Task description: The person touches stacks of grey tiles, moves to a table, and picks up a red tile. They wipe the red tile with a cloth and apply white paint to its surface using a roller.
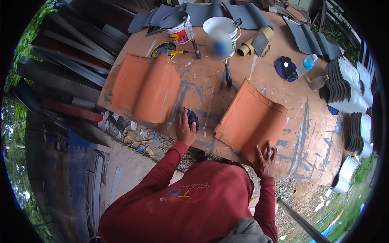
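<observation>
An orange roof tile (146, 87) is laid at the left of the plywood table (308, 133). Just beside it, a dark rag (192, 118) is gripped by the closed left hand (184, 128). A second tile (251, 119) is pressed at its near edge by the right hand (264, 158), fingers spread.

So the big paint-streaked plywood table (202, 87) is carrying everything. Two orange clay roof tiles are lying on it: one wavy orange tile (146, 87) to the left, the other ridged orange tile (251, 119) to the right, hanging over the near edge. The left hand (184, 128) is sitting between them on a dark blue rag (193, 118); the right hand (264, 158) is touching the right tile's near corner. Behind the tiles, a red-labelled paint can (177, 28) is standing left of a white plastic bucket (222, 30). A clear water bottle (306, 65) is lying further right, beside stacked grey tiles (344, 87).
</observation>
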`<state>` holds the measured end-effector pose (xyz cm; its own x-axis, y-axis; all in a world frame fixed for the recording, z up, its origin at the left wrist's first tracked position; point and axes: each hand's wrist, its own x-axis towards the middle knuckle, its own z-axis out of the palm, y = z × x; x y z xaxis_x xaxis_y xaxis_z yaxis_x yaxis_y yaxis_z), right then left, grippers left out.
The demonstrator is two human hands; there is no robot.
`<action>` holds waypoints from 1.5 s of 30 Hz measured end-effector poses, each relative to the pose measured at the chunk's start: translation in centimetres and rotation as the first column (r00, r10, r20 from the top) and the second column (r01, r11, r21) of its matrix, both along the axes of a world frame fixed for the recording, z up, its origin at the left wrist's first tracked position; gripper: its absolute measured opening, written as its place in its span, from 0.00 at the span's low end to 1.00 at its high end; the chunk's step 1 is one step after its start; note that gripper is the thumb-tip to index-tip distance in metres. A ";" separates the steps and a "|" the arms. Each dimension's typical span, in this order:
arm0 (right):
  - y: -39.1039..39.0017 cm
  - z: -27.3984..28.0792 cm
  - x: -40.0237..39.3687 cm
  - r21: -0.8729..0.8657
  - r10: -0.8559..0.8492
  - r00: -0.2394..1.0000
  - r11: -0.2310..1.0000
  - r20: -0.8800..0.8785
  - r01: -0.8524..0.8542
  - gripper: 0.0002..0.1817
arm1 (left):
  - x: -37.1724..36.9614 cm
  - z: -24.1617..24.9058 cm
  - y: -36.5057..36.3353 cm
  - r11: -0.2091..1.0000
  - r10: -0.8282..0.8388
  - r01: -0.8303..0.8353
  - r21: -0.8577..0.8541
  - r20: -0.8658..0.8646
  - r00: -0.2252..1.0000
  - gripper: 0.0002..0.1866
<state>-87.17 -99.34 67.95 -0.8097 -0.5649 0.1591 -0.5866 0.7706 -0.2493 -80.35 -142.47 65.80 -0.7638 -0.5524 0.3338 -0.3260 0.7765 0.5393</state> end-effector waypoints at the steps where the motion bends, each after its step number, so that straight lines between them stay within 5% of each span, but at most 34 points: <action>1: -0.2 -0.1 0.1 0.016 -0.011 1.000 1.000 -0.009 0.012 0.52 | 0.0 -0.1 -0.3 0.998 -0.069 0.068 0.003 0.026 0.997 0.36; 6: -1.1 0.9 0.1 0.034 -0.019 0.999 0.999 0.032 0.018 0.57 | 0.5 -0.8 -0.6 0.970 -0.244 0.240 0.047 0.140 0.960 0.32; 8: -2.1 2.7 0.2 0.105 -0.129 0.977 0.988 0.169 0.112 0.59 | 0.7 -1.9 -0.1 0.945 -0.286 0.315 -0.085 0.246 0.926 0.30; 10: -3.2 5.1 0.0 0.092 -0.118 0.975 0.991 0.187 0.102 0.59 | 0.9 -2.1 -0.8 0.941 -0.271 0.307 -0.142 0.228 0.935 0.30; 12: -3.6 5.9 -0.9 0.098 -0.235 0.895 0.972 0.378 0.214 0.59 | 0.9 -2.4 -2.0 0.940 -0.341 0.341 0.015 0.097 0.935 0.29; 14: -4.0 5.4 -3.0 -0.115 -0.217 0.869 0.948 0.445 0.296 0.43 | 1.1 -1.7 -3.5 0.947 -0.321 0.318 0.053 0.068 0.945 0.29; 17: -11.0 7.8 -6.7 0.011 -0.413 0.851 0.901 0.325 0.433 0.32 | 0.8 -2.1 -6.9 0.939 -0.328 0.337 -0.066 0.118 0.937 0.29; 19: -16.2 9.0 -8.8 -0.392 -0.200 0.909 0.853 0.365 0.345 0.28 | 0.8 -4.2 -8.3 0.960 -0.244 0.251 -0.126 0.067 0.967 0.30; 21: -20.9 9.9 -11.2 -0.539 0.013 0.834 0.769 0.552 0.345 0.26 | 0.7 -4.3 -8.9 0.956 -0.270 0.277 -0.096 0.076 0.960 0.30; 27: -30.8 4.8 -21.0 -0.582 0.089 0.880 0.780 0.466 0.230 0.36 | 1.3 -4.7 -9.6 0.960 -0.277 0.280 -0.004 0.139 0.951 0.32; 29: -33.6 4.7 -22.7 -0.339 -0.134 0.907 0.897 0.400 0.282 0.44 | 1.4 -4.4 -9.6 0.967 -0.252 0.256 -0.008 0.140 0.958 0.33; 34: -37.1 -2.2 -25.9 -0.306 -0.050 0.991 0.948 0.121 0.085 0.49 | 1.5 -5.0 -9.6 0.966 -0.241 0.249 -0.067 0.110 0.964 0.33; 36: -37.4 -3.9 -26.4 -0.545 -0.037 0.977 0.825 0.210 0.148 0.46 | 2.0 -5.1 -9.6 0.968 -0.236 0.242 -0.069 0.092 0.967 0.32; 38: -38.3 -1.1 -24.1 -0.359 -0.174 0.800 0.825 0.574 0.437 0.40 | 1.2 -5.0 -9.7 0.965 -0.253 0.255 -0.064 0.039 0.967 0.32; 39: -37.2 -6.0 -26.2 -0.299 -0.184 0.879 0.893 0.440 0.337 0.32 | 1.1 -4.7 -9.7 0.962 -0.269 0.269 -0.053 0.009 0.963 0.32; 40: -36.0 -8.7 -27.6 -0.395 0.048 0.694 0.849 0.719 0.351 0.22 | 0.9 -4.3 -9.5 0.959 -0.274 0.274 -0.071 0.016 0.962 0.32; 41: -36.9 -4.7 -24.7 -0.500 0.109 0.656 0.743 0.746 0.445 0.18 | 0.8 -4.1 -9.5 0.958 -0.268 0.269 -0.097 0.026 0.963 0.32; 45: -36.4 -5.2 -24.8 -0.540 0.089 0.748 0.748 0.657 0.385 0.30 | 0.5 -3.9 -9.6 0.945 -0.307 0.311 -0.104 0.056 0.950 0.32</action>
<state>-111.97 -135.75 62.72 -0.9096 -0.3900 -0.1434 -0.0075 0.3604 -0.9328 -79.84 -152.03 61.87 -0.9045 -0.2485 0.3465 -0.0792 0.8963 0.4363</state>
